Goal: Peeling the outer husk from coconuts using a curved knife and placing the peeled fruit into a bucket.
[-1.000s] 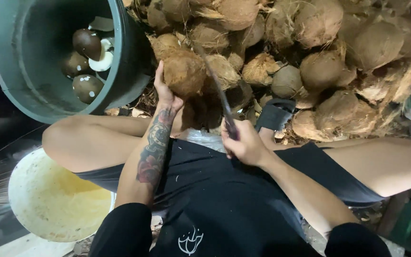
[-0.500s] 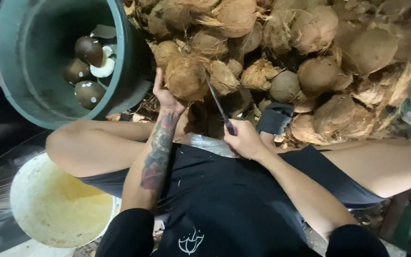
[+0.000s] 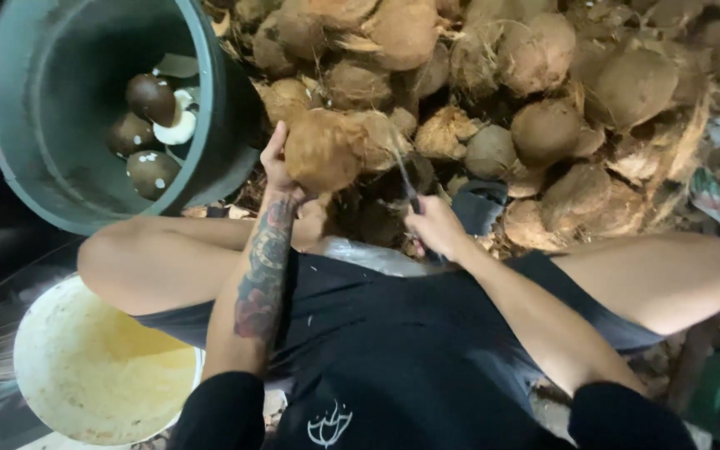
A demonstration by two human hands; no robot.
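Left hand [image 3: 281, 167] cupped around the near-left side of a brown, fibrous, round husked coconut [image 3: 322, 150], held up just in front of the knees and right of the dark green plastic bucket [image 3: 210, 100]. Right hand [image 3: 431, 225] closed tight on the dark handle of a long thin-bladed knife [image 3: 402, 175], blade angled up against the coconut's right flank. Best done with short controlled strokes, edge turned away from the left thumb and fingers, shell rotated between cuts rather than forced. Little room: bucket rim close on the coconut's left, with dark peeled kernels [image 3: 147, 125] inside; heap of husked coconuts [image 3: 543, 108] crowding behind and to its right; bare knees flanking it below. Pale yellow round basin [image 3: 85, 367] well below the bucket, clear of the blade.
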